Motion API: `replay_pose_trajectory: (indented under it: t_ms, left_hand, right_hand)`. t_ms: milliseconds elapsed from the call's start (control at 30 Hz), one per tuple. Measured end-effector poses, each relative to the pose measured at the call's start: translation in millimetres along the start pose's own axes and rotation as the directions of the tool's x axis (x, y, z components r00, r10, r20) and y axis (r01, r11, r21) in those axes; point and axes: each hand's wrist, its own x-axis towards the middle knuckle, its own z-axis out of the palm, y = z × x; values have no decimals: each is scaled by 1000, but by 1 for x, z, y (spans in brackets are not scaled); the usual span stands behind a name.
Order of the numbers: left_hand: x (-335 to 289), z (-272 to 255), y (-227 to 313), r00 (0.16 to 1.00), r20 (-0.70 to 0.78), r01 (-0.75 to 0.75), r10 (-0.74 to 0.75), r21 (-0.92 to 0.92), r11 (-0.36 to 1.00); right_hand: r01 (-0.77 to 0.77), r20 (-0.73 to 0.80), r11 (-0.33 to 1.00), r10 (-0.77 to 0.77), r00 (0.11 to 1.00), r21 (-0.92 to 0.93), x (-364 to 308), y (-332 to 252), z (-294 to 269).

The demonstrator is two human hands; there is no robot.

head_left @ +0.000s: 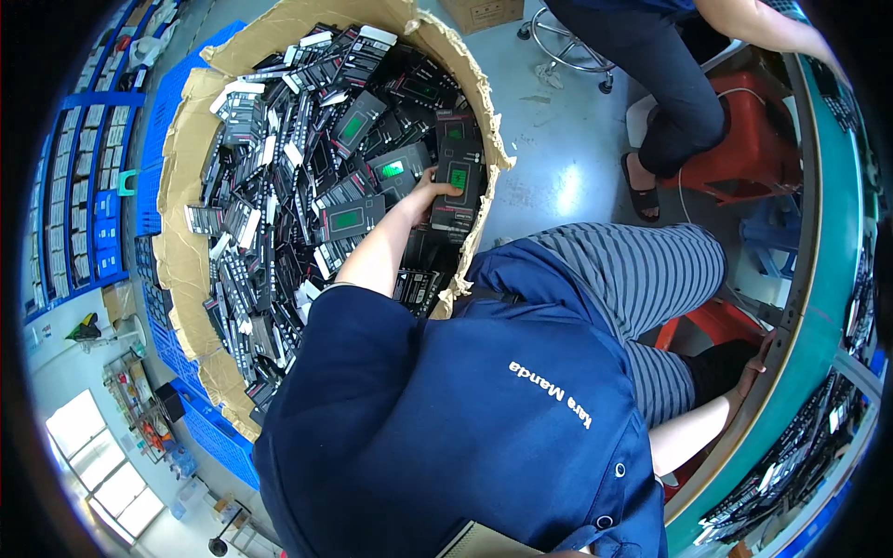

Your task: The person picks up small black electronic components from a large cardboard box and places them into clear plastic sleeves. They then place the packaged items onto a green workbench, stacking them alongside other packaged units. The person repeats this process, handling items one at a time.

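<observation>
My left hand (432, 197) reaches into a large cardboard bin (182, 177) on the left. Its fingers are closed on a flat black box (459, 169) with a green screen picture, near the bin's right wall. Beneath and around that box lie many similar black boxes (349, 219), piled in a jumble, some with white end flaps. Far to the right, my right hand (747, 374) grips the edge of a green-topped table (807, 307); part of its grip is hidden.
Another person's leg (684, 102) and arm are at the upper right, beside a red plastic stool (744, 139). A wheeled chair base (567, 46) stands beyond the bin. Blue pallets (167, 186) border the bin, and shelving (79, 186) stands at far left. More black packages (791, 456) lie on the table.
</observation>
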Motion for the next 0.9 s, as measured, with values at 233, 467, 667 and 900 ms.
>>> replay_pose_trajectory:
  t_ms: [233, 467, 667, 900]
  left_hand:
    - [-34, -41, 67, 959, 67, -273, 274, -32, 962]
    - [-79, -58, 8, 882, 27, 426, -470, 380, 821]
    - [-54, -40, -20, 820, 206, 408, -534, 443, 798]
    - [-77, -13, 9, 901, -139, 363, -412, 760, 539]
  right_hand:
    - [-35, -7, 999, 35, 999, -16, 13, -4, 4]
    - [-40, -17, 999, 40, 999, -18, 16, -4, 3]
    - [-43, -26, 999, 42, 999, -25, 10, -5, 5]
    - [-28, -20, 999, 27, 999, -19, 5, -5, 3]
